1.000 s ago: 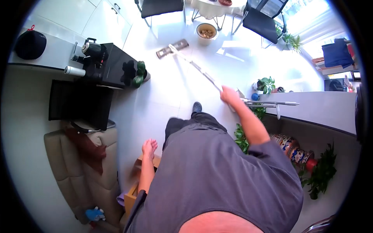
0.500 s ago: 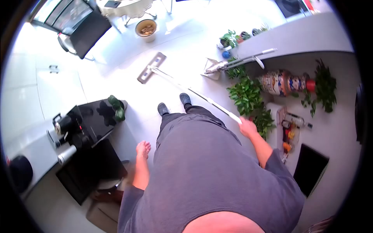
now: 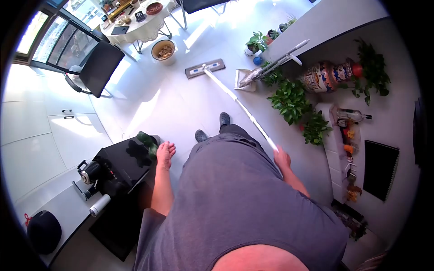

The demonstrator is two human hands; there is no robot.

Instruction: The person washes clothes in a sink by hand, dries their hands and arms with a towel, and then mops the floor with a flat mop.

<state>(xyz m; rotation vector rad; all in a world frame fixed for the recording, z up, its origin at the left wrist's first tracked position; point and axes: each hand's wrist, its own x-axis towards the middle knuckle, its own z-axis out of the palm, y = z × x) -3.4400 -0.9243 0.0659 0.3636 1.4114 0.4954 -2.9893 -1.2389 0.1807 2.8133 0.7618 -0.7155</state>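
Note:
A flat mop (image 3: 239, 103) slants across the pale floor, its rectangular head lying flat ahead of my feet. My right hand (image 3: 282, 158) is wrapped round the upper end of its white pole. My left hand (image 3: 166, 155) hangs beside the black cabinet, with no object visible in it and its fingers loosely curled but apart. Near that hand is a dark green plant (image 3: 147, 143) at the cabinet's edge. To the right of the mop head, a dustpan (image 3: 244, 80) stands with a broom and long handles leaning over it.
A pot (image 3: 163, 53) stands before a round table (image 3: 143, 28). Black chairs (image 3: 100, 67) are nearby. Leafy plants (image 3: 289, 100) and a patterned vase (image 3: 322, 77) line the right side. A black cabinet (image 3: 124, 163) with a coffee pot stands on the left.
The view has turned. The mop head has swung to the right, closer to the dustpan, with my right hand still round the pole. My left hand has risen beside the cabinet plant.

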